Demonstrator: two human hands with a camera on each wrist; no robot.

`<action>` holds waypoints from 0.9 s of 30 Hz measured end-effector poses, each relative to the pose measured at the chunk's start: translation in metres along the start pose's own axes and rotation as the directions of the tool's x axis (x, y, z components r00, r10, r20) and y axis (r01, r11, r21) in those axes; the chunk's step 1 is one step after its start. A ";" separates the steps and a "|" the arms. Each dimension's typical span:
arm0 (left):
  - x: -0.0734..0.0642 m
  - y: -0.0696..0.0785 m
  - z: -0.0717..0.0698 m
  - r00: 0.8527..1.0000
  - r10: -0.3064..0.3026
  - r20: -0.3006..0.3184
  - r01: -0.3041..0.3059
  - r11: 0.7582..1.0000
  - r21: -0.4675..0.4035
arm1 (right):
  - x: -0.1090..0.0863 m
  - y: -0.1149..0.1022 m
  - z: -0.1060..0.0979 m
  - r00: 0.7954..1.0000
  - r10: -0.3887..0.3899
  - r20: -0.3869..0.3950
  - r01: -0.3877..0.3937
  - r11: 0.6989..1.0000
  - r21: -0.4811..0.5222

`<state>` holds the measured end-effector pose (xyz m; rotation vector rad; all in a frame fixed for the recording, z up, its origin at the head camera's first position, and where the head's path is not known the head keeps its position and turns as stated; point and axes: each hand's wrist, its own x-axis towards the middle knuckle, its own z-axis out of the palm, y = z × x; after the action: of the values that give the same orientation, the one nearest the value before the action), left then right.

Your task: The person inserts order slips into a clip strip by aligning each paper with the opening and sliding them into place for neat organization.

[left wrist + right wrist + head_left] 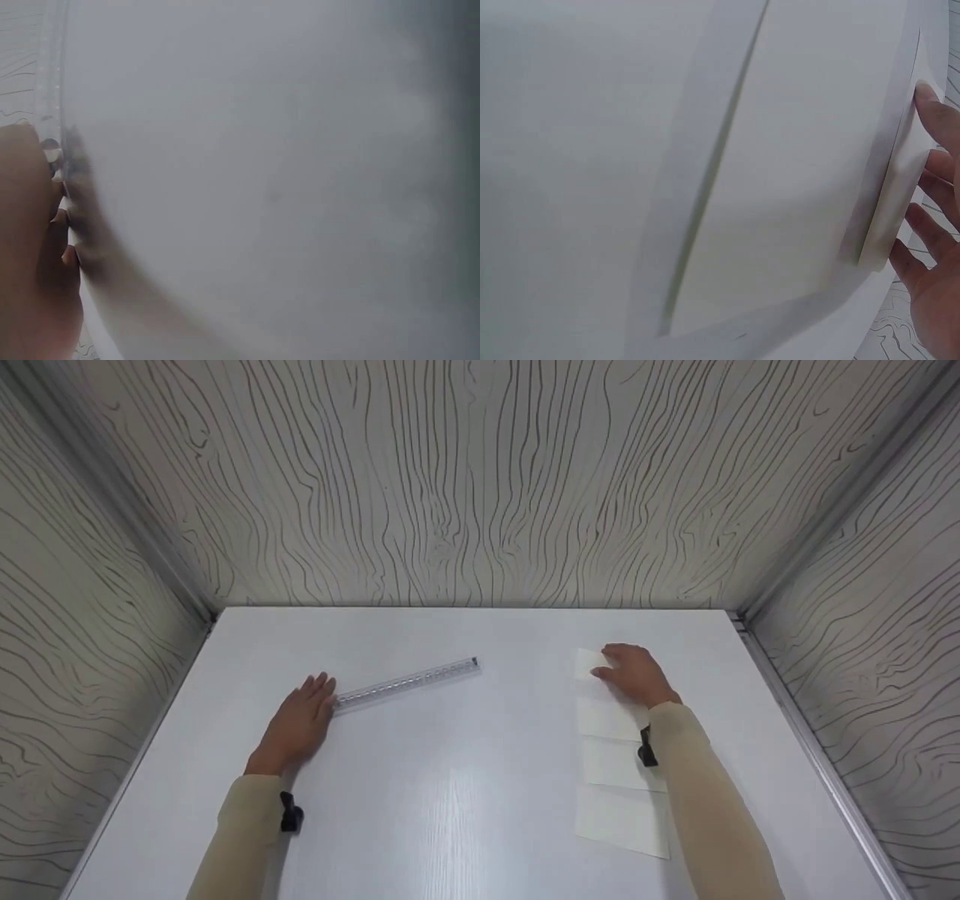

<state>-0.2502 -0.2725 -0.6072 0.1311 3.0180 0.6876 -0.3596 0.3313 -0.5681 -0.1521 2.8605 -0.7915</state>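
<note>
In the head view my left hand [300,720] lies on the white table at the left, fingers extended and close together. Its fingertips touch the near end of a clear, ruler-like plastic strip [409,682], which slants up to the right. My right hand [636,671] is at the far end of a column of several cream paper slips [619,817]. Thumb and fingers hold the edge of the farthest slip [587,666]. In the right wrist view that slip [896,202] bends slightly at the fingers, beside a flat slip [780,187]. The left wrist view shows only part of the left hand [30,255].
The white table [450,780] has wood-patterned panels behind it [465,487] and on both sides. Metal strips run along the side edges. A small black clip-like piece sits at each wrist, the left one [291,812] by the sleeve.
</note>
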 end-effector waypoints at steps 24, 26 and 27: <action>0.001 0.000 0.002 1.000 0.002 0.011 -0.002 1.000 -0.015 | 0.002 -0.003 -0.001 0.992 0.026 -0.122 -0.031 0.999 -0.036; 0.000 0.000 0.001 1.000 0.005 0.005 -0.005 1.000 -0.019 | 0.004 -0.002 -0.002 0.992 0.017 -0.126 -0.023 0.998 -0.051; 0.000 -0.001 0.001 1.000 0.005 0.004 -0.005 1.000 -0.023 | 0.004 -0.002 -0.002 0.992 0.014 -0.128 -0.021 0.998 -0.057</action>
<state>-0.2501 -0.2729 -0.6084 0.1391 3.0055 0.7219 -0.3642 0.3299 -0.5662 -0.0863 3.0020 -0.7402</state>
